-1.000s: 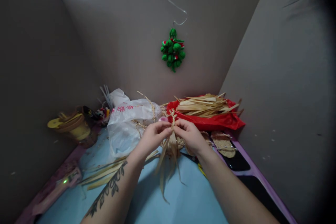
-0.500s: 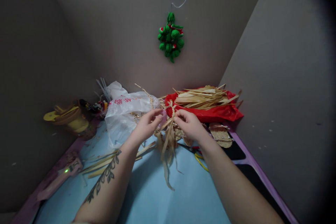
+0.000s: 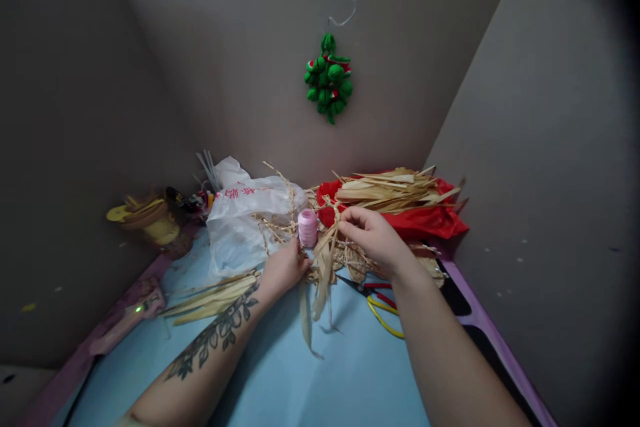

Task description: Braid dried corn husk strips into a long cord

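My right hand (image 3: 369, 233) pinches a short braid (image 3: 337, 211) of dried, straw-coloured leaf strips at its lower end. Loose strips (image 3: 324, 267) fan downward from that pinch. Left of them and lower, my left hand (image 3: 286, 269) is closed, its fingertips partly hidden. One pale strip (image 3: 305, 320) hangs from beneath its fingers. Just beyond the left hand stands a pink spool of thread (image 3: 307, 228). Scissors (image 3: 385, 310) with red and yellow handles lie beside my right forearm.
A white plastic bag (image 3: 235, 213) and a red bag (image 3: 425, 225) topped with dried strips (image 3: 395, 188) lie at the back. More strips (image 3: 213, 300) lie left. A pot (image 3: 157, 223) and a pink tool (image 3: 133, 320) are farther left. A green ornament (image 3: 329, 83) hangs above.
My left hand has moved down from beside the braid, uncovering the pink spool. My right hand keeps its pinch on the braid. The view has shifted slightly.
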A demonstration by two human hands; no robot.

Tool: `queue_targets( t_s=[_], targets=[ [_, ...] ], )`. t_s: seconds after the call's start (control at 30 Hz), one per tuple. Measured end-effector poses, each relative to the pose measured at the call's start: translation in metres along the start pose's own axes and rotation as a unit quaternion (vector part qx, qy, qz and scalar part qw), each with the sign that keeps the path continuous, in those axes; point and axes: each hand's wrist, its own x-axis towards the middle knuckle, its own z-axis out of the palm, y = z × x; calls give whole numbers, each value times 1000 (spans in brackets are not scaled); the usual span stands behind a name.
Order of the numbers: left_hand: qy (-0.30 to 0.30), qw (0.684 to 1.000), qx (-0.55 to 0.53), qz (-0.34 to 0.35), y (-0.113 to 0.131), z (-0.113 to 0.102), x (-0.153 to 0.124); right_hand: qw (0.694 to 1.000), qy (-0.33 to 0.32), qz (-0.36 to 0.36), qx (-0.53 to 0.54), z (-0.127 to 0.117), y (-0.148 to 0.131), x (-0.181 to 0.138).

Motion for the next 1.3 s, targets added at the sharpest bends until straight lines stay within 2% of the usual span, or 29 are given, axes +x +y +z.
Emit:
queue_targets(
  t_s=[0.07,0.13,0.2,0.27,0.33,0.37,0.5,0.63,0.73,0.83,0.9,0.97,1.03,1.1,1.13,1.23,1.3],
  targets=[
    [24,998,-55,-14,-4,4,2,1000,-6,2,5,2,-1,0],
    [49,985,-162,-37,-7,0,4,1000,-13,9,27,5,-3,1],
    [54,950,-302,-64,-6,-11,3,996,-23,26,82,11,-3,2],
    [38,899,-429,-77,0,-24,-2,985,-37,50,162,19,-1,3],
    [28,859,-505,-76,9,-35,-8,968,-57,78,233,31,2,3],
    [29,850,-521,-73,13,-39,-10,959,-75,98,256,38,4,3],
    [48,850,-522,-52,22,-45,-13,937,-139,177,265,57,13,1],
    [20,872,-487,-44,14,-49,-8,954,-124,156,225,58,19,0],
    [26,892,-449,-39,3,-57,-3,968,-112,134,180,53,20,2],
    [85,909,-406,-35,-12,-77,-2,985,-83,79,130,44,18,3],
    [200,913,-352,-43,-25,-99,-6,990,-76,57,106,38,17,4],
    [320,879,-348,-54,-38,-123,-13,992,-70,67,75,33,17,4],
    [360,817,-449,-33,-48,-143,-20,993,-60,90,47,29,19,5],
    [314,772,-552,-8,-51,-152,-25,992,-56,106,44,29,22,5],
    [265,766,-586,-2,-50,-151,-26,991,-56,109,51,30,23,6],
    [66,807,-587,2,-33,-130,-25,989,-62,112,80,35,26,5],
    [-41,850,-525,20,-15,-108,-22,987,-73,108,88,40,27,4]
  ],
)
